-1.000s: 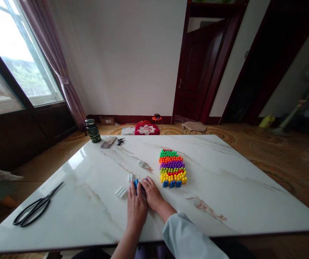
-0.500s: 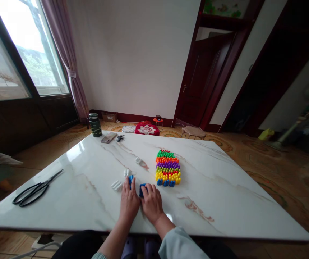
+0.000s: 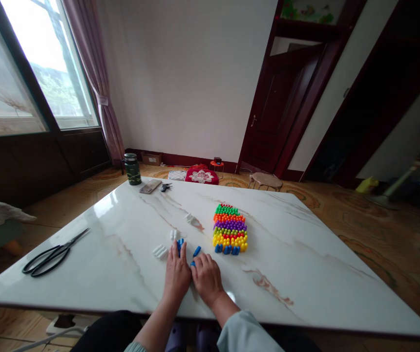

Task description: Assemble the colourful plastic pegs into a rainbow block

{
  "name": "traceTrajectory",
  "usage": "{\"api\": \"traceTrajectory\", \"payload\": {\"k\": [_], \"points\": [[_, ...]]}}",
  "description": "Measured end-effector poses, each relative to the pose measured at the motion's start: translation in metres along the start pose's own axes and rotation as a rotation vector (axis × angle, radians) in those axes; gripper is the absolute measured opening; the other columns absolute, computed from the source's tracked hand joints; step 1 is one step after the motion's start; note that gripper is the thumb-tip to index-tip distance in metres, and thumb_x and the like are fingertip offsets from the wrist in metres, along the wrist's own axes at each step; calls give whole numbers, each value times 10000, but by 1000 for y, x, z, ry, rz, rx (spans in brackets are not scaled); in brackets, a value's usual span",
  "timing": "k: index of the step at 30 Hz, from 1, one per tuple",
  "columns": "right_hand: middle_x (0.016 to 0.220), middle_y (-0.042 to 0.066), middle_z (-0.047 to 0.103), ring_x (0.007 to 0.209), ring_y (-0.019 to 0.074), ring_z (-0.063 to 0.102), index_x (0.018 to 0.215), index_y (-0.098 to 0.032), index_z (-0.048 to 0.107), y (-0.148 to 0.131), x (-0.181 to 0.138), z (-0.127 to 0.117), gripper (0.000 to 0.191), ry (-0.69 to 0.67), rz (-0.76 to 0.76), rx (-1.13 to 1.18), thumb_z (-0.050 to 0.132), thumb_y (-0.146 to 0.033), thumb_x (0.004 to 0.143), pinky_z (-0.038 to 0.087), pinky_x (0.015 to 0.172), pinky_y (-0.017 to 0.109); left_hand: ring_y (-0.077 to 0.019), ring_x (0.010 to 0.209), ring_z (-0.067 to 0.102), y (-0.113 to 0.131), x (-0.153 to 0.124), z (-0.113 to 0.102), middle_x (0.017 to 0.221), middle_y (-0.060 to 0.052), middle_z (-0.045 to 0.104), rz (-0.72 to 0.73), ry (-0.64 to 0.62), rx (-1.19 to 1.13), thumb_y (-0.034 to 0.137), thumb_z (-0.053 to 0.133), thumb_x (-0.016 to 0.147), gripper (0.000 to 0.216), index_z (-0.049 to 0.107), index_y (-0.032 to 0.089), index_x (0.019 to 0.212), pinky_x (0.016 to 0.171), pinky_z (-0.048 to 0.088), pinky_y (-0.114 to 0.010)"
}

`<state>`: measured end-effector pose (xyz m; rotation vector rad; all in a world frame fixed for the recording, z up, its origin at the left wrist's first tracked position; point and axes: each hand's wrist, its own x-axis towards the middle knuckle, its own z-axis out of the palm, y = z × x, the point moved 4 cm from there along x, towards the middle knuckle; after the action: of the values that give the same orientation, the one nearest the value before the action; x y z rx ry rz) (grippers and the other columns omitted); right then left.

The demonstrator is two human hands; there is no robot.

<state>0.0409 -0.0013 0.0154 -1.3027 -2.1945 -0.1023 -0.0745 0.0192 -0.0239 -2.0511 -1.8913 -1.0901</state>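
My left hand [image 3: 178, 274] lies on the table with its fingers stretched forward, its fingertips at some small blue plastic pieces [image 3: 180, 246]. Beside it, my right hand [image 3: 207, 276] has its fingers curled over a blue piece [image 3: 193, 264], mostly hidden beneath them. Just ahead of the right fingertips lies a separate blue peg-like piece [image 3: 197, 251]. To the right stands a block of coloured pieces [image 3: 230, 226] in rows: red, green, orange, purple, olive and yellow, with blue ones in front. White pieces [image 3: 160, 252] rest left of my left hand.
More white pieces [image 3: 174, 234] and another white group [image 3: 189, 218] lie farther back. Black-handled scissors [image 3: 54, 255] are at the left. A camouflage flask [image 3: 133, 169], a phone [image 3: 150, 186] and keys [image 3: 165, 187] stand or lie near the marble-patterned table's [image 3: 305, 274] far edge.
A blue piece now lies apart ahead of my right hand, where the blue pieces were together under its fingers. My left hand has barely moved. The view has shifted slightly.
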Motion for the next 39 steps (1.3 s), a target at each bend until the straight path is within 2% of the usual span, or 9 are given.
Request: {"api": "traceTrajectory", "payload": {"k": [6, 10, 13, 16, 20, 26, 30, 34, 39], "points": [[893, 62, 626, 857, 218, 586, 990, -203, 544, 4, -3, 0, 128, 88, -6, 128, 452, -159, 912, 512, 781, 352, -354, 1399, 293, -1, 0, 2, 1492, -250, 328, 9, 10, 7, 100, 470, 832, 527, 444, 64, 1356, 1099, 332, -535], [1107, 89, 610, 1039, 197, 588, 1091, -210, 497, 5, -5, -5, 248, 146, -38, 297, 394, -98, 896, 503, 903, 351, -352, 1401, 292, -2, -2, 2, 1496, -231, 333, 9, 46, -8, 121, 429, 877, 480, 456, 82, 1355, 1084, 356, -539], [1244, 111, 550, 1152, 227, 528, 1063, -212, 517, 3, -5, -15, 213, 164, -47, 285, 424, -124, 893, 455, 982, 410, -347, 1405, 289, -2, -2, 3, 1503, -208, 335, 15, 46, -22, 111, 433, 865, 511, 439, 111, 1377, 1083, 359, -545], [1136, 96, 576, 1046, 230, 551, 1021, -215, 545, 6, -4, -21, 171, 184, 30, 262, 434, -157, 905, 460, 940, 420, -339, 1410, 281, -2, -2, 2, 1501, -197, 342, 11, 52, -25, 65, 393, 851, 545, 419, 119, 1393, 1080, 362, -551], [933, 58, 589, 861, 191, 591, 976, -209, 558, 15, -3, -15, 195, 160, 139, 309, 414, -112, 886, 508, 794, 327, -321, 1413, 279, -1, -1, 0, 1504, -190, 338, 15, 60, -25, 29, 349, 848, 546, 433, 113, 1381, 1086, 360, -536], [935, 57, 598, 892, 178, 609, 963, -205, 571, 20, -1, -4, 250, 178, 123, 454, 410, -47, 856, 516, 820, 302, -328, 1411, 281, -3, -1, 2, 1499, -215, 331, 28, 50, -18, 19, 343, 852, 536, 434, 99, 1375, 1073, 366, -547], [912, 53, 615, 859, 174, 620, 959, -210, 597, 24, -3, -22, 235, 194, 136, 490, 419, -78, 879, 525, 794, 292, -322, 1412, 282, -3, -1, 2, 1501, -200, 339, 28, 57, -34, 14, 353, 838, 571, 416, 118, 1396, 1079, 359, -545], [970, 76, 641, 924, 182, 625, 1033, -208, 603, 61, -26, -55, 218, 348, 224, 449, 411, -182, 934, 517, 857, 324, -310, 1410, 291, -3, -2, 3, 1512, -187, 330, -12, 38, -56, -7, 342, 821, 581, 454, 116, 1378, 1094, 341, -544], [972, 102, 676, 900, 215, 639, 1028, -185, 609, 142, -69, -70, 255, 478, 483, 235, 409, -270, 894, 536, 801, 374, -316, 1411, 285, -2, -1, 2, 1492, -202, 356, -47, 8, -34, -10, 324, 834, 546, 497, 88, 1342, 1095, 343, -541]]}}
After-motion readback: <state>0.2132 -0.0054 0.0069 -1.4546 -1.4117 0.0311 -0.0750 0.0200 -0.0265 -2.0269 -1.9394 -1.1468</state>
